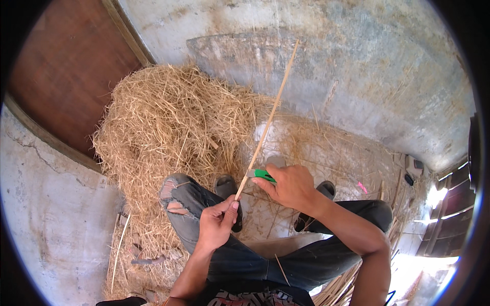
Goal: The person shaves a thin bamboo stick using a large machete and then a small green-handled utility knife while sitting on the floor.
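Observation:
A long, thin, pale strip that looks like bamboo (275, 104) slants up and away to the right, its far end in front of the wall. Its near end is pinched in my left hand (217, 222), between thumb and fingers, above my left knee. My right hand (292, 187) is closed round a green utility knife (264, 175). The knife's blade end meets the strip a short way beyond my left fingers. Part of the knife's handle is hidden in my right palm.
A big heap of dry straw (173, 117) fills the left and back left. A stained wall (357, 66) rises beyond, with a brown panel (71, 71) at the left. Several thin sticks (337, 285) lie beside my right leg. A pink scrap (362, 187) rests on the littered floor.

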Action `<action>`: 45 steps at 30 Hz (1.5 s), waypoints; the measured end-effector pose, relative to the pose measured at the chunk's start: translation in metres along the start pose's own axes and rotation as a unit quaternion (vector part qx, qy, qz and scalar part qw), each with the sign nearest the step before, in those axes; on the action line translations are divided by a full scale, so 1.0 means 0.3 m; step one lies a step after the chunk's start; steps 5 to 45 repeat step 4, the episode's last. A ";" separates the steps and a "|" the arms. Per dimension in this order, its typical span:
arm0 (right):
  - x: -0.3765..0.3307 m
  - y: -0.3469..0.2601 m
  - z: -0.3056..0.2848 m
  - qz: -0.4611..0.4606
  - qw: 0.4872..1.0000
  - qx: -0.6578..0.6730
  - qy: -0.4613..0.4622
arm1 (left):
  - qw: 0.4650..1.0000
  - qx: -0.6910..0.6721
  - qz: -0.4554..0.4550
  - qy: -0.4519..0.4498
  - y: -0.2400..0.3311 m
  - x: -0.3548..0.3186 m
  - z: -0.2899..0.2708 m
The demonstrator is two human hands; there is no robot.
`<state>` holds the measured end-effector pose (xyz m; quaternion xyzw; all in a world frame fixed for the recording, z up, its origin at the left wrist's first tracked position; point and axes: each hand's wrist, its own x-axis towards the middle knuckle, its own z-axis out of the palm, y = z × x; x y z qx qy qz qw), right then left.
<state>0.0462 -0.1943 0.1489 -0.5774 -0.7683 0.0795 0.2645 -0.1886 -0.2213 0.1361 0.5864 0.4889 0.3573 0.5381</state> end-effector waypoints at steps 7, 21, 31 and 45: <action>0.018 0.057 0.020 0.052 0.997 -0.010 0.051 | 0.998 -0.009 -0.035 -0.043 -0.013 -0.020 -0.024; 0.018 0.057 0.020 0.052 0.997 -0.010 0.051 | 0.998 -0.009 -0.035 -0.043 -0.013 -0.020 -0.024; 0.018 0.057 0.020 0.052 0.997 -0.010 0.051 | 0.998 -0.009 -0.035 -0.043 -0.013 -0.020 -0.024; 0.018 0.057 0.020 0.052 0.997 -0.010 0.051 | 0.998 -0.009 -0.035 -0.043 -0.013 -0.020 -0.024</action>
